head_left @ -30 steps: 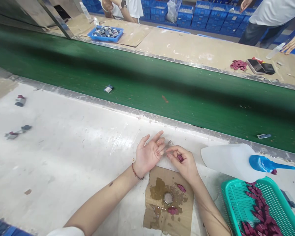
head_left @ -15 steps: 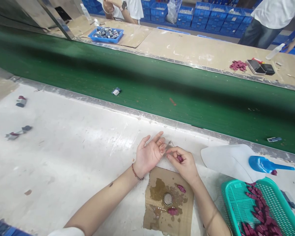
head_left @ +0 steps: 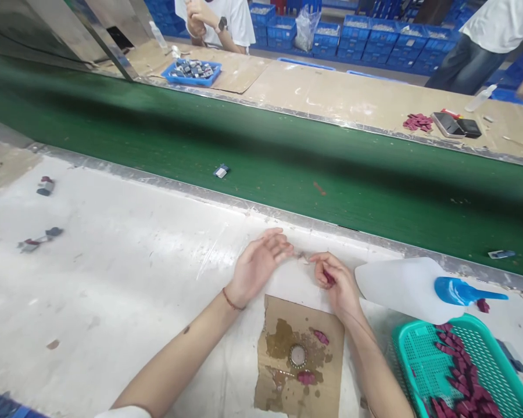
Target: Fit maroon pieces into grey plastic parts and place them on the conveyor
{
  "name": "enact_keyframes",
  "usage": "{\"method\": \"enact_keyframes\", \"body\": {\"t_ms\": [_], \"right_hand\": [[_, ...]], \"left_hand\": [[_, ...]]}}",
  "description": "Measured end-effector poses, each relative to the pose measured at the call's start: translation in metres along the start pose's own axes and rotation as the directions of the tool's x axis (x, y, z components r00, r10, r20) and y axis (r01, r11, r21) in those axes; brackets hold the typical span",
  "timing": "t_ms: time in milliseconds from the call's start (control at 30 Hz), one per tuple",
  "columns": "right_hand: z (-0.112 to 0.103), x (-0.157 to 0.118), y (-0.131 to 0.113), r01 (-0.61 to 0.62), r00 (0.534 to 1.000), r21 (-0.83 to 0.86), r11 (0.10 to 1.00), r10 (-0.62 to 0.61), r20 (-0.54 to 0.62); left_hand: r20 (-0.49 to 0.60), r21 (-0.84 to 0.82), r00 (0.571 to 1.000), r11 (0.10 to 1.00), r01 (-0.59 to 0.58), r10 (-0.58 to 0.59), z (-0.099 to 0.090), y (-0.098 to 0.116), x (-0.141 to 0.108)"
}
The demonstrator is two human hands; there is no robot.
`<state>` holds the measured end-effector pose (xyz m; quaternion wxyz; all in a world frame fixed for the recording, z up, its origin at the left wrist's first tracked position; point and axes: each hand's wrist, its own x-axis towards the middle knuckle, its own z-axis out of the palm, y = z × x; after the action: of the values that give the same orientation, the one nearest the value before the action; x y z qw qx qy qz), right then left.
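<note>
My left hand [head_left: 259, 261] hovers palm up above the white table, fingers spread and nothing in it. Just to its right is my right hand [head_left: 336, 284], its fingers curled around a small maroon piece [head_left: 329, 277]; thumb and forefinger point toward the left hand. Below the hands lies a wet-stained cardboard sheet [head_left: 329, 386]. On it are a bottle cap [head_left: 298, 355], one maroon piece [head_left: 321, 337] above and another maroon piece [head_left: 306, 378] below. A green basket [head_left: 401, 354] of maroon pieces stands at the lower right.
A white squeeze bottle [head_left: 396, 284] with a blue nozzle lies right of my right hand. Beyond runs a green conveyor belt [head_left: 270, 151] carrying small grey pieces. Grey-maroon pieces [head_left: 46, 186] lie at left. Across the belt, a person [head_left: 226, 23] sits near a blue tray [head_left: 192, 81].
My hands have moved apart, the left one leftward and the right one rightward. The left fingers have tilted to the right. Grey pieces on the belt have shifted right.
</note>
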<state>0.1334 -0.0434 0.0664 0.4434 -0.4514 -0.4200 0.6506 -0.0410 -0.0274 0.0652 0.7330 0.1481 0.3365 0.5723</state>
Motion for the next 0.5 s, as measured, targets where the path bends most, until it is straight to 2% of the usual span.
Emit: {"method": "enact_keyframes", "body": {"t_ms": [33,67,100,167,200,233,267,300,367,500], "right_hand": [[-0.003,0.001,-0.001,-0.007,1.0,0.053,0.999,0.007,0.0],[-0.005,0.001,-0.002,-0.012,1.0,0.09,0.996,0.012,-0.001],[-0.006,0.001,-0.003,-0.016,1.0,0.122,0.992,0.017,-0.006],[-0.008,0.002,-0.003,-0.04,0.999,0.209,0.977,0.046,-0.023],[-0.009,0.002,-0.002,-0.053,0.997,0.248,0.967,0.064,-0.035],[-0.009,0.003,-0.002,-0.062,0.996,0.278,0.959,0.079,-0.049],[-0.01,0.003,-0.001,-0.065,0.994,0.301,0.951,0.088,-0.063],[-0.01,0.004,0.0,-0.064,0.993,0.318,0.946,0.092,-0.075],[-0.011,0.005,0.002,-0.05,0.991,0.329,0.943,0.089,-0.102],[-0.013,0.006,0.007,-0.025,0.984,0.323,0.946,0.08,-0.16]], "left_hand": [[-0.007,0.144,0.997,0.986,-0.079,0.081,-0.003,0.007,0.005],[-0.012,0.309,0.983,0.936,-0.171,0.183,-0.006,0.015,0.012],[-0.006,0.481,0.954,0.837,-0.26,0.299,-0.01,0.025,0.02],[0.071,0.775,0.848,0.507,-0.378,0.525,-0.019,0.046,0.04],[0.132,0.868,0.8,0.321,-0.378,0.585,-0.024,0.056,0.05],[0.184,0.928,0.772,0.153,-0.341,0.608,-0.028,0.066,0.061],[0.214,0.957,0.759,0.023,-0.288,0.615,-0.032,0.074,0.071],[0.225,0.969,0.762,-0.06,-0.239,0.607,-0.035,0.081,0.079],[0.215,0.977,0.781,-0.124,-0.176,0.587,-0.04,0.089,0.093],[0.185,0.983,0.805,-0.114,-0.146,0.563,-0.043,0.093,0.106]]}}
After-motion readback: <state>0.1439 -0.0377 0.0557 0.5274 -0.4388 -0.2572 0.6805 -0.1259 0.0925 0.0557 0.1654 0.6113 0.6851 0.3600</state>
